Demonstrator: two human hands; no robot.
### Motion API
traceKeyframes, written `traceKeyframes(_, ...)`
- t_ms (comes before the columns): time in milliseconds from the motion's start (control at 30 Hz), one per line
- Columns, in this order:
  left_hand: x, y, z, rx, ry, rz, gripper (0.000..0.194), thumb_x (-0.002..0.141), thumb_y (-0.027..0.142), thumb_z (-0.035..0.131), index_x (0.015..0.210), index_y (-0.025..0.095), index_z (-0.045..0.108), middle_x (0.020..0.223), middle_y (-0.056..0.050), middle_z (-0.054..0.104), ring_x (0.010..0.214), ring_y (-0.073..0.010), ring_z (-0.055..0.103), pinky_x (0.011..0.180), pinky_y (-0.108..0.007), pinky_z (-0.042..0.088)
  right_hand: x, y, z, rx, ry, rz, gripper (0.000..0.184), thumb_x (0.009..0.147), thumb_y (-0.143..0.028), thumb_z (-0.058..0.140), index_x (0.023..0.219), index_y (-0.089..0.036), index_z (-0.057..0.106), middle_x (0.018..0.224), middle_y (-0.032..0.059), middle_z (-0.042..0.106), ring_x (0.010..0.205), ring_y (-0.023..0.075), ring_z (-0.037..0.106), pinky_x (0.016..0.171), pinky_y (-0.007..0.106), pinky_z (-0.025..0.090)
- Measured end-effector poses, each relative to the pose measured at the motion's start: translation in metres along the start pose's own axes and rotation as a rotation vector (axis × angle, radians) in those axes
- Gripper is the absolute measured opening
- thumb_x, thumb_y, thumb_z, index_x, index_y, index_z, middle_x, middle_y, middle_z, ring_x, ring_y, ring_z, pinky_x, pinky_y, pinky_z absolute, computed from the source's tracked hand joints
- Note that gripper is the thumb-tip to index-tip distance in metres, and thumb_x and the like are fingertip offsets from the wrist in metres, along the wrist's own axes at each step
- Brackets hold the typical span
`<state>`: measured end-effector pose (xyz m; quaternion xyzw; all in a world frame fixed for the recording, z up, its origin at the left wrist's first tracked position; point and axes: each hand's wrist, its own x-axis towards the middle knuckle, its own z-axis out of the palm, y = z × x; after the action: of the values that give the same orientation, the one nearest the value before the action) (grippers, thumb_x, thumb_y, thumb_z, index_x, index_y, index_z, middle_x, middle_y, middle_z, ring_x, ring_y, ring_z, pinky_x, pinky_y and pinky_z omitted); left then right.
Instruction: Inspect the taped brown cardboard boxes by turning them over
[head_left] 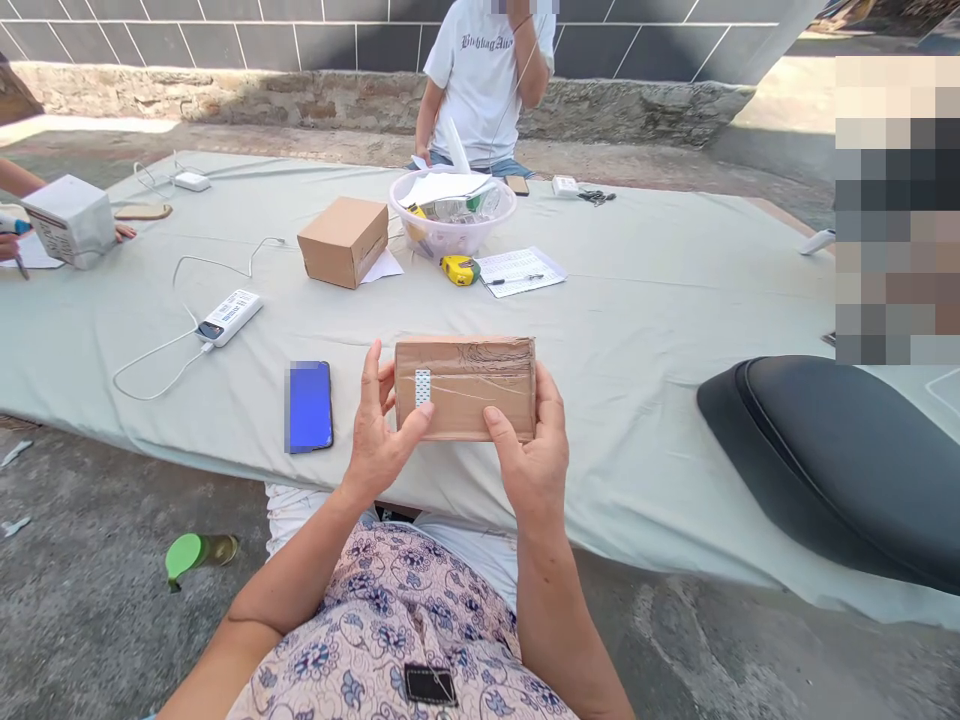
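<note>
Between my two hands is a small brown cardboard box [465, 400], held up over the near edge of the table. It has a blue-and-white patterned strip [423, 388] on its left part and dark scribbled lines near its upper right. My left hand [386, 425] grips the left end, thumb on the near face beside the strip. Around the right end wraps my right hand [532, 435], its thumb pressed on the face too. The fingers behind the box are partly hidden. A phone with a blue screen [310, 405] lies left of my left hand.
On the cloth-covered table [637, 300] are a larger cardboard box [343, 243], a basket [454, 235], a yellow tape measure [460, 270], a written sheet [540, 275] and a power bank [229, 317]. A black seat [840, 460] juts in at right. A person [487, 90] sits opposite.
</note>
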<state>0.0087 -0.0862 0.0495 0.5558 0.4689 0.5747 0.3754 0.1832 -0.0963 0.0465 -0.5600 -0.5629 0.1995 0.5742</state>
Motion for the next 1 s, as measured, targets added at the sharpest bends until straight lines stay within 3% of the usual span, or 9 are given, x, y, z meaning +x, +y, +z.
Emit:
traceKeyframes(67, 0.001, -0.003, -0.004, -0.022, 0.031, -0.038, 0.085, 0.091, 0.053, 0.063, 0.161, 0.035, 0.017, 0.126, -0.008, 0.066, 0.118, -0.0232, 0.066, 0.099, -0.038, 0.054, 0.005, -0.008, -0.005, 0.022, 0.031, -0.058, 0.067, 0.09, -0.041, 0.067, 0.15, -0.026, 0.041, 0.149, 0.0132, 0.058, 0.137, 0.0273, 0.059, 0.113, 0.049, 0.053)
traceKeyframes(133, 0.001, -0.008, -0.006, -0.011, 0.009, -0.092, 0.071, 0.093, 0.059, 0.058, 0.155, 0.03, 0.036, 0.113, -0.007, 0.07, 0.107, -0.0229, 0.067, 0.094, -0.037, 0.054, 0.013, -0.017, -0.008, 0.02, 0.063, -0.134, 0.054, 0.092, -0.038, 0.066, 0.143, -0.026, 0.05, 0.139, 0.0115, 0.066, 0.131, 0.0257, 0.064, 0.111, 0.048, 0.054)
traceKeyframes(200, 0.0, -0.013, -0.005, 0.019, -0.075, -0.157, 0.059, 0.094, 0.064, 0.052, 0.139, 0.026, 0.056, 0.114, -0.008, 0.071, 0.108, -0.0242, 0.066, 0.094, -0.038, 0.053, 0.023, -0.024, -0.009, -0.027, 0.054, -0.196, 0.033, 0.094, -0.038, 0.063, 0.125, -0.026, 0.063, 0.128, 0.0089, 0.073, 0.125, 0.0248, 0.068, 0.11, 0.046, 0.054)
traceKeyframes(267, -0.001, -0.019, -0.004, 0.077, -0.118, -0.196, 0.056, 0.093, 0.068, 0.049, 0.12, 0.022, 0.066, 0.119, -0.01, 0.069, 0.115, -0.026, 0.063, 0.096, -0.038, 0.052, 0.033, -0.028, -0.007, -0.1, -0.032, -0.238, 0.022, 0.094, -0.039, 0.062, 0.111, -0.027, 0.07, 0.121, 0.0066, 0.076, 0.121, 0.0254, 0.07, 0.109, 0.047, 0.054)
traceKeyframes(400, 0.004, -0.025, -0.003, 0.109, -0.067, -0.168, 0.057, 0.093, 0.07, 0.048, 0.111, 0.019, 0.066, 0.12, -0.012, 0.068, 0.119, -0.0252, 0.061, 0.1, -0.038, 0.05, 0.049, -0.026, 0.004, -0.2, -0.231, -0.29, 0.019, 0.092, -0.04, 0.064, 0.104, -0.028, 0.074, 0.114, 0.0036, 0.08, 0.115, 0.0263, 0.072, 0.106, 0.047, 0.053)
traceKeyframes(600, 0.024, -0.016, 0.003, -0.062, -0.027, -0.071, 0.049, 0.095, 0.062, 0.052, 0.12, 0.021, 0.064, 0.13, -0.011, 0.068, 0.123, -0.0232, 0.063, 0.106, -0.038, 0.049, 0.062, -0.021, 0.009, -0.178, -0.25, -0.25, 0.02, 0.091, -0.039, 0.064, 0.103, -0.028, 0.076, 0.11, 0.0021, 0.081, 0.111, 0.026, 0.073, 0.103, 0.046, 0.054)
traceKeyframes(833, 0.041, -0.011, 0.028, -0.104, 0.118, -0.025, 0.032, 0.089, 0.054, 0.065, 0.089, 0.022, 0.065, 0.09, -0.002, 0.072, 0.085, -0.016, 0.066, 0.079, -0.029, 0.054, 0.062, -0.019, 0.006, -0.178, -0.242, -0.243, 0.02, 0.09, -0.039, 0.065, 0.102, -0.028, 0.077, 0.11, 0.0025, 0.081, 0.11, 0.026, 0.073, 0.103, 0.046, 0.054)
traceKeyframes(1000, 0.041, -0.011, 0.033, -0.072, 0.19, -0.019, 0.029, 0.09, 0.048, 0.063, 0.078, 0.022, 0.06, 0.081, 0.0, 0.068, 0.077, -0.014, 0.061, 0.07, -0.027, 0.05, 0.061, -0.016, 0.007, -0.167, -0.25, -0.229, 0.019, 0.09, -0.038, 0.066, 0.101, -0.028, 0.077, 0.11, 0.0023, 0.081, 0.111, 0.0256, 0.072, 0.103, 0.045, 0.054)
